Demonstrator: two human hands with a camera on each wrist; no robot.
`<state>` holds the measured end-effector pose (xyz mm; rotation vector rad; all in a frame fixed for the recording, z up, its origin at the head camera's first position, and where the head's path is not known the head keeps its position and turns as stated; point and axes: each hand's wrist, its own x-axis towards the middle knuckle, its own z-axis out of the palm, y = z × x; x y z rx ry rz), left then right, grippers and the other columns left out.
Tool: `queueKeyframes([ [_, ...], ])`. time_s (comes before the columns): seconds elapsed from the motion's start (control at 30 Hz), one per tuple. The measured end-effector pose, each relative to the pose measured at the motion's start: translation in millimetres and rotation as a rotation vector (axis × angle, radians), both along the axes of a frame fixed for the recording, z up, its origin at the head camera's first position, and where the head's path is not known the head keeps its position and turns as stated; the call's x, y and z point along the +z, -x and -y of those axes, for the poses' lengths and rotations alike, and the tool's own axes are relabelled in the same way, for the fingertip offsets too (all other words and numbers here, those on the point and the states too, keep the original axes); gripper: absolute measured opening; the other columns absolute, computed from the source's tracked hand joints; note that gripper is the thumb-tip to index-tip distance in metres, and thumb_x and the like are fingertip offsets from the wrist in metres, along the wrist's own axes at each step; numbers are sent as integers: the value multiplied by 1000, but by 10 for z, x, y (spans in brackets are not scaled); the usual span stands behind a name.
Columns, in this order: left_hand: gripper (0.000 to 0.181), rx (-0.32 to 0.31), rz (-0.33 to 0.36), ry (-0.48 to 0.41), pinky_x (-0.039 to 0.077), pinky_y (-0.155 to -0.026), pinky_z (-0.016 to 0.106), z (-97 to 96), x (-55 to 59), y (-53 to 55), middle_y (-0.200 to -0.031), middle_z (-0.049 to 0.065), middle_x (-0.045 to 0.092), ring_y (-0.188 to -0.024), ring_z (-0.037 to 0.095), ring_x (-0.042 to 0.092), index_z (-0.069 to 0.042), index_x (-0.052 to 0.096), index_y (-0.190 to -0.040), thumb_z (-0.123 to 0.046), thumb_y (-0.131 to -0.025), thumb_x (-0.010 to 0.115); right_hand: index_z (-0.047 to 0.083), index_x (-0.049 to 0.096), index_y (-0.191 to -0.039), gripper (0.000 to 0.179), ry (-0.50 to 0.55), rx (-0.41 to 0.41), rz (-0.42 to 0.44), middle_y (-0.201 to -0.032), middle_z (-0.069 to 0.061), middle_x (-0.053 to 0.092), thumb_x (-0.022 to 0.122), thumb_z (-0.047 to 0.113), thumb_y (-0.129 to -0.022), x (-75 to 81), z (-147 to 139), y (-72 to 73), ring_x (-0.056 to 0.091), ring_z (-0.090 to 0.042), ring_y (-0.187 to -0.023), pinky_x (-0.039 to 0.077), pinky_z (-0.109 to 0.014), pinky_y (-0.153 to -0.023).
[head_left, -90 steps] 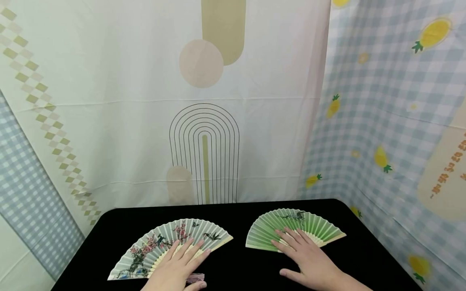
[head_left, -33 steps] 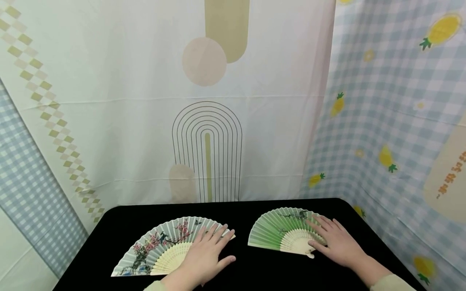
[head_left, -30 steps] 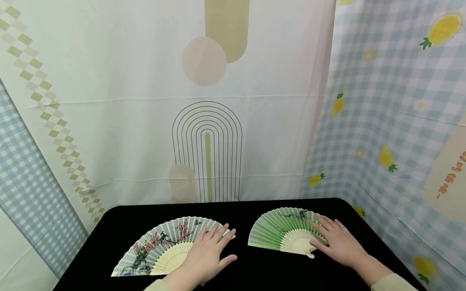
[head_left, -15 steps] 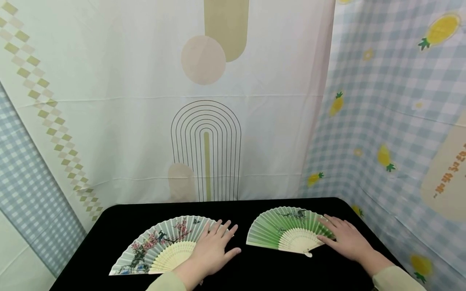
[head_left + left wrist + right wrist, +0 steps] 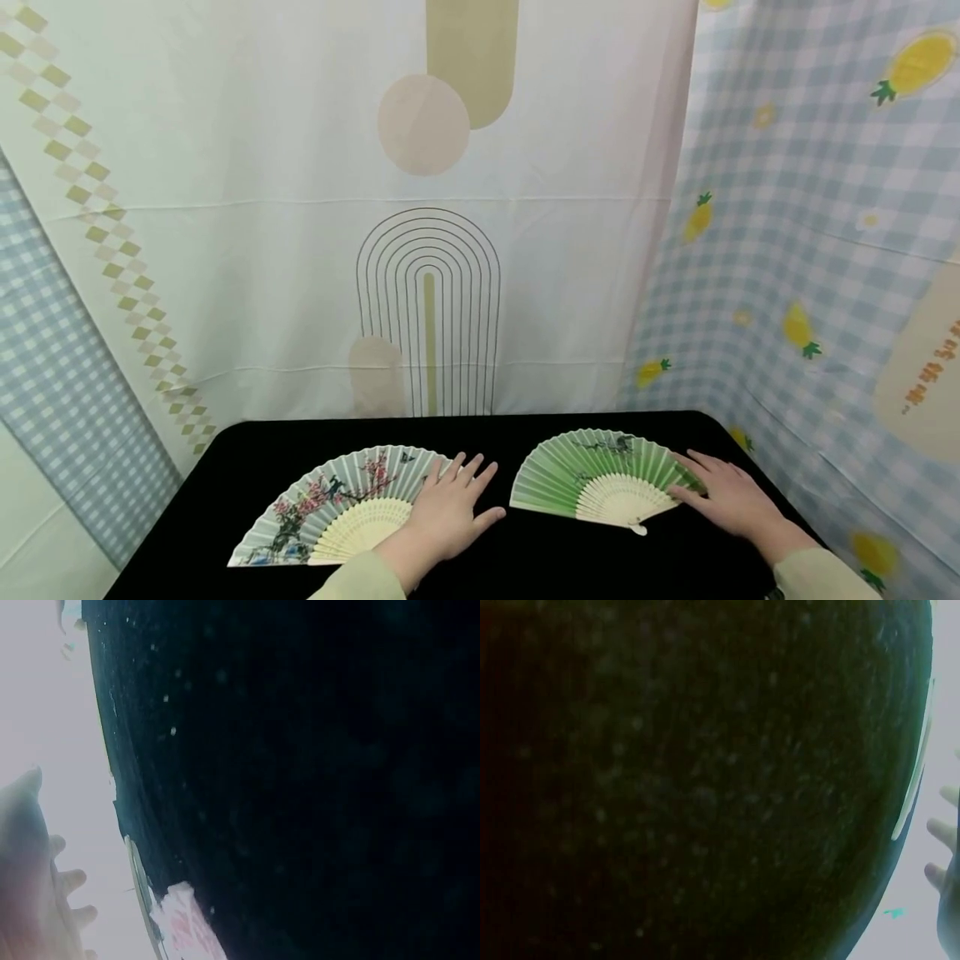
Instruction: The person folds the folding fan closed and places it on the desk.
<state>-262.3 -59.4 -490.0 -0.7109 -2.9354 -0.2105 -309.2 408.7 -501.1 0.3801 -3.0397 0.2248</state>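
In the head view, a white folding fan (image 5: 333, 483) with painted pink blossoms and birds lies spread on the black table at left. My left hand (image 5: 450, 512) is over its right end, fingers straight and spread, thumb out to the side. A green folding fan (image 5: 555, 479) with pale ribs lies spread to the right. The fingertips of my right hand (image 5: 727, 496) overlap its right end, fingers extended. Nothing is gripped by either hand. In the left wrist view, a pale pink piece (image 5: 187, 926) lies by a fan's edge; the left hand hides part of the white fan.
The black table (image 5: 555, 567) has rounded back corners. A white patterned cloth (image 5: 285, 292) hangs behind it. On the right side hangs a blue checked cloth (image 5: 750, 275) with yellow pineapples.
Over the last three seconds both hands have moved right, from over the fans' middles to their right ends. More of the ribs shows now. The fans lie where they were.
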Motion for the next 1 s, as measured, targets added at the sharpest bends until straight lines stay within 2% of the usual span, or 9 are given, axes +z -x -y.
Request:
queueKeyframes([
  [0.27,69,7,-9,61,15,-111,56,-45,53,28,-150,-1,29,-139,26,23,-33,27,-146,-70,-88,25,14,43,-140,73,19,-18,93,-139,-25,39,40,65,-88,-27,-184,45,40,-48,-120,33,-67,-87],
  [0.43,67,5,28,96,14,-112,55,-92,87,83,-149,-1,30,-138,26,23,-33,28,-146,-68,-89,27,11,42,-140,76,20,-40,147,-139,-27,37,39,66,-88,-20,-241,64,38,-49,-120,35,-66,-85],
  [0.8,67,44,65,188,16,-112,52,-263,120,241,-149,-3,30,-138,26,24,-33,29,-145,-69,-89,26,6,42,-139,82,18,-55,170,-138,-30,35,40,68,-86,-29,-274,139,36,-52,-120,35,-67,-83],
  [1.0,68,52,119,232,17,-112,52,-340,155,295,-148,-4,31,-138,25,25,-33,30,-145,-70,-88,27,5,41,-139,83,25,-68,212,-138,-32,34,39,69,-86,-47,-327,155,34,-54,-120,34,-69,-82],
])
